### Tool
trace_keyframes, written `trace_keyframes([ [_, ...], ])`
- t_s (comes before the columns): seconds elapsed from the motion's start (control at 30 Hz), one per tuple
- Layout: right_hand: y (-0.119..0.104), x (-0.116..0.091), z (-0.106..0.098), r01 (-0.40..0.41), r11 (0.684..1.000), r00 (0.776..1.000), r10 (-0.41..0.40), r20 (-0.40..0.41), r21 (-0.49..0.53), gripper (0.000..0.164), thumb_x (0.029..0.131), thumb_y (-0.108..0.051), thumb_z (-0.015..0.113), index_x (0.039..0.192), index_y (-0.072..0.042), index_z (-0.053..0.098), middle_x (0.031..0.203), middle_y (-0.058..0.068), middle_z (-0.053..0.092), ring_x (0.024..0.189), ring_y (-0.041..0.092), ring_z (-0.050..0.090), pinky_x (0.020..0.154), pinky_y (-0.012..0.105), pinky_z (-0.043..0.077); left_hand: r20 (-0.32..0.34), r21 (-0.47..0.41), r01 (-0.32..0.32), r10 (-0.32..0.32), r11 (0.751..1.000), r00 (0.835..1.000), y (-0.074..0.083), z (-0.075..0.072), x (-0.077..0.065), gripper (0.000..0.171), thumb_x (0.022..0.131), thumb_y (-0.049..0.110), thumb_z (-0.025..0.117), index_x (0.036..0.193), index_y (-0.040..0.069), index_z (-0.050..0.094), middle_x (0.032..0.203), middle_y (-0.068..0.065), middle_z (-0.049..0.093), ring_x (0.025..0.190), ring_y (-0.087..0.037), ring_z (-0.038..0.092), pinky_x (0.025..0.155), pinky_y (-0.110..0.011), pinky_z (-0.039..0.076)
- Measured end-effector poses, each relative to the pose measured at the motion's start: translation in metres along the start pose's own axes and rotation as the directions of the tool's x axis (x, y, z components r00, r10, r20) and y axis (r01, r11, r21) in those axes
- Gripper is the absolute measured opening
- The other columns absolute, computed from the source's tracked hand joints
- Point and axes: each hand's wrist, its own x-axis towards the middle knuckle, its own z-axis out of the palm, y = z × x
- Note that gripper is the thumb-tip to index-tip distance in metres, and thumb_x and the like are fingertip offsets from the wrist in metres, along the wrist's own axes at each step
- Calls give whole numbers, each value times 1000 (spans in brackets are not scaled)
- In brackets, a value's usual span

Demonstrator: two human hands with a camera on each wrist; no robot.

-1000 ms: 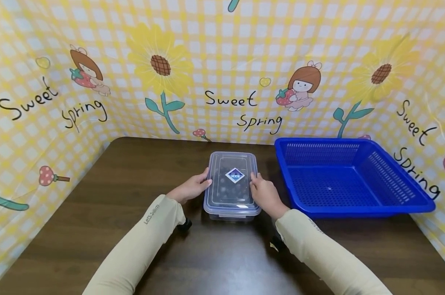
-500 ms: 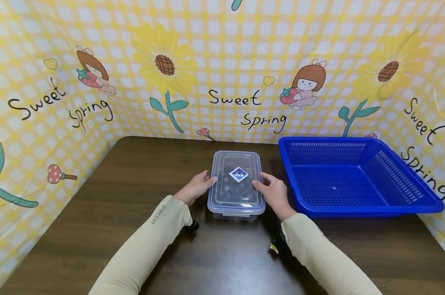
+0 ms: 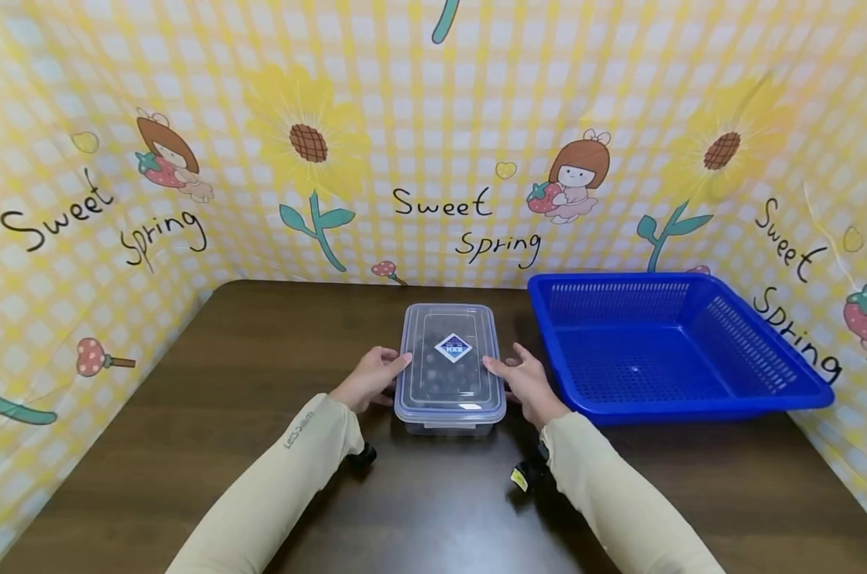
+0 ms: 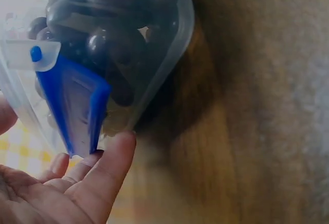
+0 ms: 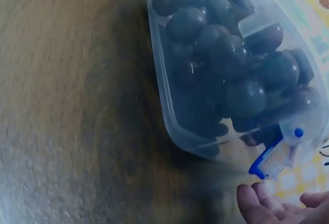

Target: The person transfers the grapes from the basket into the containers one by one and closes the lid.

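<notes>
A clear plastic food container (image 3: 449,371) with a lid (image 3: 451,383) stands on the table, a blue and white diamond label on top. Dark round grapes (image 5: 216,49) fill it, visible through its walls. My left hand (image 3: 370,378) is at its left side, thumb over the lid's edge. In the left wrist view, fingertips (image 4: 123,141) meet the lower end of a blue-edged latch (image 4: 77,106) that slants outward. On the other side my right hand (image 3: 530,384) lays its thumb over the lid, fingers spread. Its fingertips (image 5: 247,193) sit just below another blue-edged latch (image 5: 270,157), also swung out.
A blue plastic basket (image 3: 558,383) with slotted walls stands on the right of the dark wooden table (image 3: 289,335). Behind and along both sides hangs a yellow checked cloth (image 3: 433,104) with flowers and lettering. Black straps (image 3: 530,470) circle the wrists.
My right hand has gone from curled fingers at the lid's edge to a spread hand with its thumb on the lid. The left fingers have lowered along the side. The container stays in place.
</notes>
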Motion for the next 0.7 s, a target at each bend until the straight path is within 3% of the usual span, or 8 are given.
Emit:
trace_keyframes([
  [0.17,5,2,0,-5,999,1000,4,11,43,80,89,-24,70,152,-6,23,145,24,35,122,36,50,98,54,41,36,19,59,-60,998,998,3,-5,-1,69,98,36,53,146,0,19,121,-22,51,95,-29,60,66,-35,56],
  [0.3,3,2,-1,5,999,1000,-5,13,34,80,89,-26,70,151,-6,24,144,24,36,118,36,52,96,53,43,91,53,71,-76,996,993,10,-11,1,75,98,39,53,149,1,13,121,-23,50,94,-30,61,67,-35,57],
  [0.53,1,0,0,-23,1000,999,23,37,16,80,89,-28,70,151,-7,24,141,22,44,115,34,55,98,54,42,123,58,51,-58,997,991,11,-13,0,54,99,35,52,135,0,30,115,-21,51,84,-26,62,62,-33,56],
  [0.7,-1,-1,-1,8,1000,1000,-8,9,-21,77,89,-23,70,149,0,28,142,24,43,123,35,50,103,49,38,148,80,29,-41,996,988,11,-11,-1,42,101,32,50,123,-4,46,108,-18,58,85,-26,62,70,-35,56],
])
